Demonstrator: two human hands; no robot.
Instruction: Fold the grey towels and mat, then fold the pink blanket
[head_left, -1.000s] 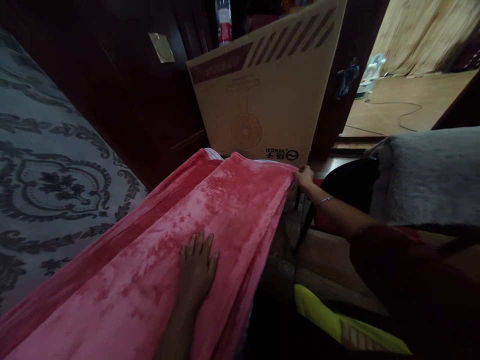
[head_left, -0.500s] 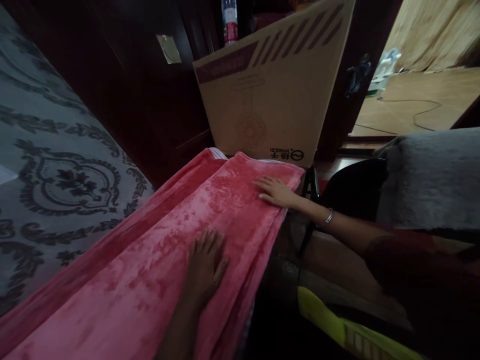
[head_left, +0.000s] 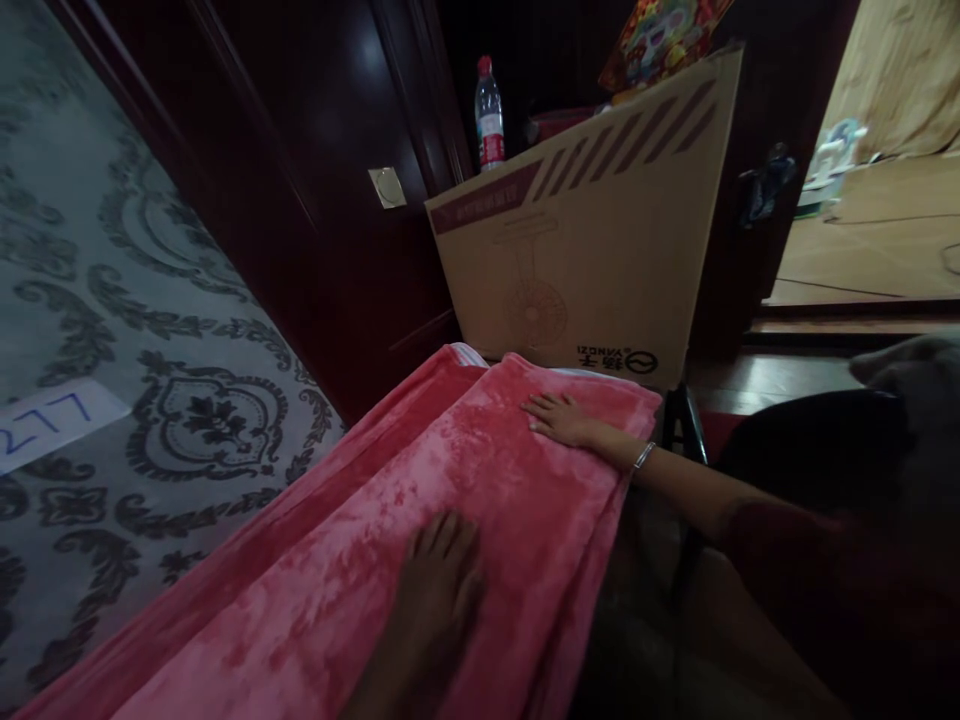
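A pink plush blanket [head_left: 360,560], folded into a long layered strip, lies on a surface that it mostly hides. Flat on its near part, fingers stretched forward, rests my left hand [head_left: 442,570], slightly blurred. My right hand [head_left: 559,418], with a silver bracelet at the wrist, lies palm down close to the far end, its fingers pointing left. Neither hand grips the cloth. At that far end a pale striped edge shows beneath the top layer.
A cardboard box [head_left: 592,250] stands just beyond the blanket, with a plastic bottle [head_left: 490,120] behind it. Patterned wallpaper [head_left: 210,410] bearing a paper label [head_left: 60,422] runs along the left. Dark wood panelling [head_left: 300,150] carries a switch [head_left: 388,187]. A doorway opens at right.
The view has shifted, so the blanket, box and hands appear lower and further right. Both hands stay flat on the blanket; the paper label now shows more fully at left.
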